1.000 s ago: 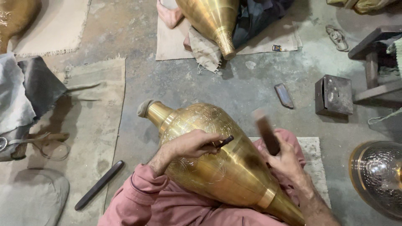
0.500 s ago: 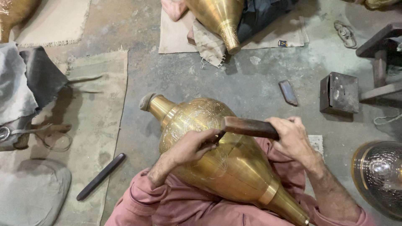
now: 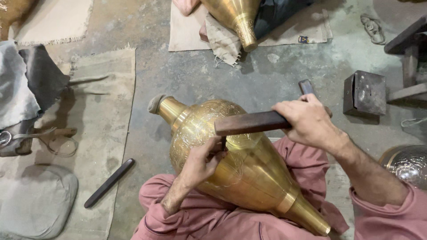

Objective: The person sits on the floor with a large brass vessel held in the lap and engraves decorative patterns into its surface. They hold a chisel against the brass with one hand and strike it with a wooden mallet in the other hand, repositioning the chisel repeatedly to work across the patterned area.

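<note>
A large engraved brass vase (image 3: 249, 173) lies on its side across my lap, neck pointing up-left with a cloth plug in its mouth. My left hand (image 3: 202, 162) rests on the vase's belly and pinches a small dark chisel (image 3: 223, 143) upright against the metal. My right hand (image 3: 307, 120) grips a dark wooden mallet bar (image 3: 251, 123) held level, its end directly above the chisel's top.
A dark metal rod (image 3: 109, 182) lies on the burlap mat (image 3: 100, 115) at left. A second brass vase (image 3: 235, 18) lies on a cloth at top. A dark metal block (image 3: 364, 93) sits right, a hammered metal bowl (image 3: 407, 164) at the right edge, cloths (image 3: 26, 89) far left.
My right hand has swung the wooden bar down from a raised blurred position to sit level over the chisel. My left hand has tipped the chisel from slanted to nearly upright.
</note>
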`<state>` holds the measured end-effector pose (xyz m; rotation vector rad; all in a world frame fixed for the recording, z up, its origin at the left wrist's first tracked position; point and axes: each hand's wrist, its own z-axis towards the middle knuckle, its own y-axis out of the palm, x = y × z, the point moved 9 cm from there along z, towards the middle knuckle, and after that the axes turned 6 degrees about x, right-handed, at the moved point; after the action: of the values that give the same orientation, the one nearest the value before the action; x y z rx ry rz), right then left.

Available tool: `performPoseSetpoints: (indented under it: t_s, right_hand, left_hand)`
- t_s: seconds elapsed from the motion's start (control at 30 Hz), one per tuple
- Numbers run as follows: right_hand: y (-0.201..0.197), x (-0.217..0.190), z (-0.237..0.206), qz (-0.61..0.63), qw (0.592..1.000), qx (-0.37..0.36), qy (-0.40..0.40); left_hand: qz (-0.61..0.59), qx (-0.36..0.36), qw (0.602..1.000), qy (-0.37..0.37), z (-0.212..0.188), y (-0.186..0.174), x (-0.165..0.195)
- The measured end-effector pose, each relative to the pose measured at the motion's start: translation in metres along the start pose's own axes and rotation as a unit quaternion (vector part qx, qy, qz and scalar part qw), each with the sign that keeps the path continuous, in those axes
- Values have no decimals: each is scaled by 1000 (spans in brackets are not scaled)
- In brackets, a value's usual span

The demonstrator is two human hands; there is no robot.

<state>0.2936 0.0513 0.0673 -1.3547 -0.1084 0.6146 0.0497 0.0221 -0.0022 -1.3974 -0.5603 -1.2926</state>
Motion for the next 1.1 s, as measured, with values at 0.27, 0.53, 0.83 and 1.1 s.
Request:
performPoseSetpoints:
  t_s: [0.27,0.53,0.83,1.1]
  right_hand:
    - [11,19,-15,174,970,-33,165]
    - [11,14,-52,56,990,89,96]
    - [32,20,-102,135,965,134,180]
    - [82,42,-118,105,953,-43,282]
  left_hand:
    - [22,-59,998,30,8,2,10]
    - [41,-171,983,45,16,14,19]
    - [37,-257,962,87,25,18,36]
    - [-41,-100,994,1,28,9,9]
